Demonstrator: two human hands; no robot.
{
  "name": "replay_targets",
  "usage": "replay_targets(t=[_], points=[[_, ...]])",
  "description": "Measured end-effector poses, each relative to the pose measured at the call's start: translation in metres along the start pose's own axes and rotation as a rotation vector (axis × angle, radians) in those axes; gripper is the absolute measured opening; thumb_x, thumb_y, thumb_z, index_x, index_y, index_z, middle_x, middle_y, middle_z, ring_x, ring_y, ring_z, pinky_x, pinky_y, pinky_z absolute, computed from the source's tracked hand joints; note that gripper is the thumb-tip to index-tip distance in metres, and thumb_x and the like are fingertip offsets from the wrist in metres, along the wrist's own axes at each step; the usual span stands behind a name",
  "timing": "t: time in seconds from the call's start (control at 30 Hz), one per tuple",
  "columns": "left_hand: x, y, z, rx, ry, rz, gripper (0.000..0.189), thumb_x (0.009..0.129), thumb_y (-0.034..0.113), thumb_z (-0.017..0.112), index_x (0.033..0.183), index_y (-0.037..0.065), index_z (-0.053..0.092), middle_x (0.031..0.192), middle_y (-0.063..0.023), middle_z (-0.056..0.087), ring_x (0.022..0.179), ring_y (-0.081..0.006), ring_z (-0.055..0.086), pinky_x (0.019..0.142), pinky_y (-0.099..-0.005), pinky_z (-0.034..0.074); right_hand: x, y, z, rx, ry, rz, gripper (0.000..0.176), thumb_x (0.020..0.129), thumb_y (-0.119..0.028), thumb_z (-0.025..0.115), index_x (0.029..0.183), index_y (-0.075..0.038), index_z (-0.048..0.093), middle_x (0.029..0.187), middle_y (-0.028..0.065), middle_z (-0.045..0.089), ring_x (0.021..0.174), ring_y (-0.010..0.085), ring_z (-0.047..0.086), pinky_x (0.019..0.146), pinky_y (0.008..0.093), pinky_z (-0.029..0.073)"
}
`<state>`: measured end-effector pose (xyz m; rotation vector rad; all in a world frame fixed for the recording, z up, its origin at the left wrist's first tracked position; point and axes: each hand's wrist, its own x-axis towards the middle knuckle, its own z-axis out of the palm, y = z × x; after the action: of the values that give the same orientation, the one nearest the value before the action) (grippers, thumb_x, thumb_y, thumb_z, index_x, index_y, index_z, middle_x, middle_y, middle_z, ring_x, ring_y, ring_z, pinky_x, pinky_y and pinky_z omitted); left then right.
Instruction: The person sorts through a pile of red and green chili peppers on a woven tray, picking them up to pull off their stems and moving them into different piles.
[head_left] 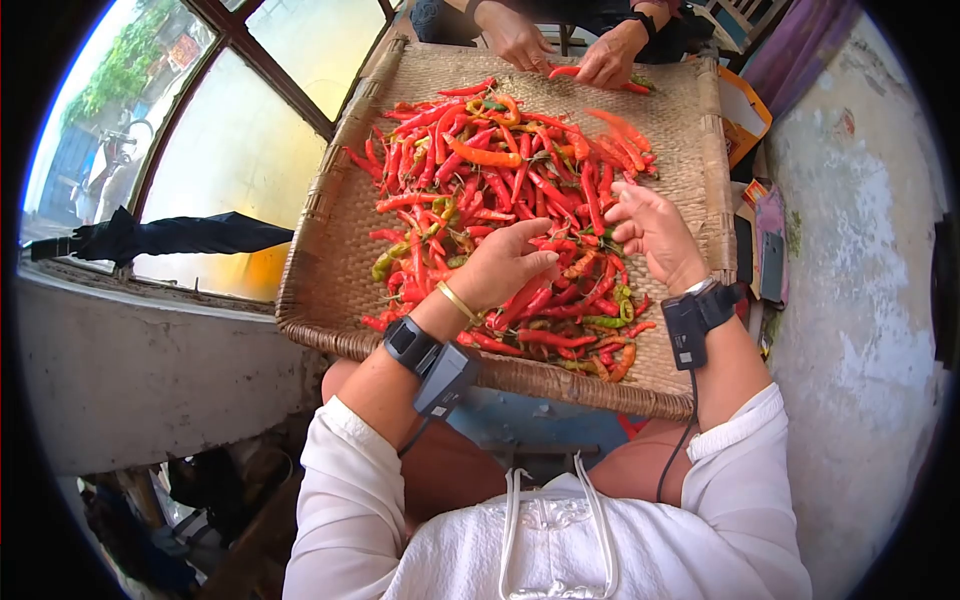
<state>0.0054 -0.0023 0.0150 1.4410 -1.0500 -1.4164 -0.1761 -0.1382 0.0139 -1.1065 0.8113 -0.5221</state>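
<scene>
Since the tray (715, 180) sits close by the legs (450, 480), its heaped peppers (490, 155) lie within reach; above it, left hand (505, 265) and right hand (657, 235) hover half-open, apparently empty.

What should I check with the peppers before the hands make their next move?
1. Long, shiny red peppers inside the square, tan woven tray: ok.
2. All peppers red: not ok, some twisted green peppers are mixed in.
3. Left hand and right hand apart: ok.
4. Both palms empty: cannot tell, they're turned away.
5. Other person's hands out of the way: ok, they're at the far edge.
</scene>
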Motion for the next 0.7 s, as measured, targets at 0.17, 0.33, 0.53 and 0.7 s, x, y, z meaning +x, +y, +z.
replay_targets(t=[0.17, 0.33, 0.53, 0.7], points=[[0.003, -0.001, 0.005, 0.072, -0.147, 0.021, 0.063, 0.084, 0.006, 0.054, 0.133, -0.002, 0.016, 0.089, -0.0099, 0.058, 0.076, -0.0119, 0.056, 0.067, -0.0255, 0.048, -0.018, 0.008, 0.038, -0.317, -0.426, 0.135, 0.022, 0.083, -0.018, 0.056, 0.097, -0.002, 0.057, 0.066, -0.0002, 0.056, 0.052, 0.0047, 0.051, 0.044, 0.0177, 0.041], [-0.002, 0.009, 0.013, 0.365, -0.130, 0.276, 0.071, 0.077, 0.004, 0.063, 0.133, -0.001, 0.021, 0.086, -0.0077, 0.057, 0.077, -0.0106, 0.055, 0.070, -0.0259, 0.046, -0.017, 0.005, 0.030, -0.373, -0.408, 0.116, 0.013, 0.082, -0.015, 0.055, 0.082, -0.003, 0.058, 0.064, -0.0010, 0.056, 0.053, 0.0044, 0.051, 0.045, 0.0182, 0.042], [0.001, -0.002, 0.006, 0.395, -0.139, 0.144, 0.063, 0.071, 0.011, 0.068, 0.124, -0.002, 0.036, 0.087, -0.0155, 0.061, 0.081, -0.0228, 0.060, 0.072, -0.0314, 0.047, -0.016, -0.018, 0.018, -0.321, -0.393, 0.100, 0.007, 0.082, -0.006, 0.052, 0.085, -0.004, 0.057, 0.067, 0.0000, 0.055, 0.053, 0.0040, 0.052, 0.047, 0.0170, 0.043], [0.003, -0.006, -0.005, 0.548, 0.201, 0.248, 0.051, 0.073, 0.016, 0.064, 0.117, -0.002, 0.044, 0.089, -0.0172, 0.061, 0.079, -0.0266, 0.061, 0.069, -0.0339, 0.048, 0.003, -0.026, -0.008, 0.063, -0.028, -0.226, 0.014, 0.084, -0.010, 0.052, 0.093, 0.000, 0.055, 0.070, 0.0017, 0.056, 0.057, 0.0056, 0.053, 0.048, 0.0193, 0.045]])
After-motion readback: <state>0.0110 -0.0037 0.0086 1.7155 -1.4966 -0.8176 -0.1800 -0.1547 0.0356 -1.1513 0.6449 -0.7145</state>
